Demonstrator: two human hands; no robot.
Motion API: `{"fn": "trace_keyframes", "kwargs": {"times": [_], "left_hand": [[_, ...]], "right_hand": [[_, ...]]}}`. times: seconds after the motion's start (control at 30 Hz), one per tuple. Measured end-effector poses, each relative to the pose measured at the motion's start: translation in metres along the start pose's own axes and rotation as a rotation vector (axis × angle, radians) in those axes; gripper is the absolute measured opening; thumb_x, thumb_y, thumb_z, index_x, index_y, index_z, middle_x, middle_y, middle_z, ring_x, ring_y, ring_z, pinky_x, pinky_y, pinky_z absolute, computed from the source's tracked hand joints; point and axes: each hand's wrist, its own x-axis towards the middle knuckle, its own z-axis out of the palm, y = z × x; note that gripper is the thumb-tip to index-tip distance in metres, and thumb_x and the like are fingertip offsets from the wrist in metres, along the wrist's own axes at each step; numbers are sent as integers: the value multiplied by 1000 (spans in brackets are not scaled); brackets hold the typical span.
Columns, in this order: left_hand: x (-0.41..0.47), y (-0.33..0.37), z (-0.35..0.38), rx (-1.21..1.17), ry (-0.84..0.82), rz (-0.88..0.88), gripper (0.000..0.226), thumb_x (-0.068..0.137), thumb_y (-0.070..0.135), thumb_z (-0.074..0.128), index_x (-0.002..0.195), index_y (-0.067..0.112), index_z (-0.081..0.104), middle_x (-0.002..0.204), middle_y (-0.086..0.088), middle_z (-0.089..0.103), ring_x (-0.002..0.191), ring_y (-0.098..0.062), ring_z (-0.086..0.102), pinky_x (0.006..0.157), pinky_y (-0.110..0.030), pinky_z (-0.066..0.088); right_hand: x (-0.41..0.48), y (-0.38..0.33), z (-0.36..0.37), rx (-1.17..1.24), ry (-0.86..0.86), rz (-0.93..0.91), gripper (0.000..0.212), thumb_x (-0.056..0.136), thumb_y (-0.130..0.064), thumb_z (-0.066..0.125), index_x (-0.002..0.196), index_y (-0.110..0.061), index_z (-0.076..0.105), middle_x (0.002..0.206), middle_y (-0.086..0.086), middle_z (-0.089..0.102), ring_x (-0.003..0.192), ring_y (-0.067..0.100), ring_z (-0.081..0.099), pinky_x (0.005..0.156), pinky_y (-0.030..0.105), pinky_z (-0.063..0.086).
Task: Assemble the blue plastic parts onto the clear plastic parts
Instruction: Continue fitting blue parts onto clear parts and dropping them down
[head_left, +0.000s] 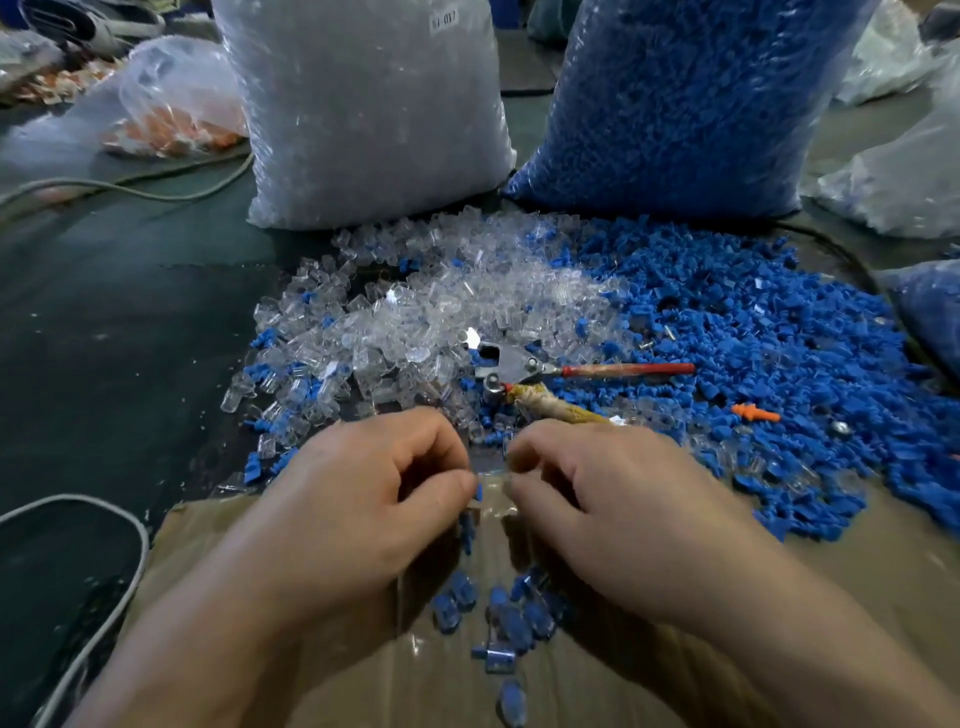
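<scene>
Left hand (363, 493) and right hand (623, 504) meet knuckles-up over the cardboard (208, 535) edge; left fingers (457, 484) pinch a blue part (478, 492), right fingers (524, 458) curled, hold unclear. Clear pile (415, 317) and blue pile (769, 332) crowd ahead; open bench (104, 338) left.

Your left hand (374, 483) and right hand (597, 493) come close together at lower centre of the frame, over a cardboard sheet (426, 686) along the bottom edge. Joined pieces (498, 618) lie on the sheet between your wrists. Beyond your fingers, a heap of shell parts (415, 312) sits at centre, with a heap of plug parts (753, 338) to its right and a hand tool (511, 364) lying where they meet. Behind the heaps, two tall bags, one at upper centre (363, 114) and one at upper right (685, 104), stand side by side. A cable (130, 525) loops at lower left.
</scene>
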Motion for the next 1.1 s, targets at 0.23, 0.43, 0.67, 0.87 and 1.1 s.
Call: {"fn": "trace_keyframes", "kwargs": {"times": [0.23,0.43,0.67,0.87,1.1], "left_hand": [[0,4,8,58,-202,126,23,75,53,58,85,34,64,78,18,63,71,1,60,61,-14,44],[0,-3,1,101,-38,-16,20,84,57,56,83,41,67,80,27,67,72,4,65,57,-14,48],[7,-15,12,387,163,-273,46,72,75,46,106,45,54,87,27,48,79,3,51,62,-24,39],[15,-3,27,463,185,-226,52,78,69,45,121,43,57,108,21,54,100,-5,57,79,-28,47],[15,0,29,372,204,-151,16,88,47,63,102,41,65,95,20,58,92,-5,56,78,-31,47]], "right_hand": [[-4,-5,1,-114,-164,-163,17,90,-43,43,94,-29,51,93,-7,54,90,22,55,77,41,49],[-4,3,-4,-129,-206,-88,23,93,-45,41,85,-28,54,81,-10,56,74,10,53,70,36,51],[7,11,13,-219,83,67,32,93,-65,38,107,-37,45,96,-14,55,81,15,55,61,35,39],[19,5,22,-266,142,50,45,89,-71,36,115,-35,46,111,-8,55,95,26,61,61,36,32],[21,4,22,-246,115,2,24,98,-52,36,87,-31,36,97,-6,54,83,24,59,57,34,32]]}}
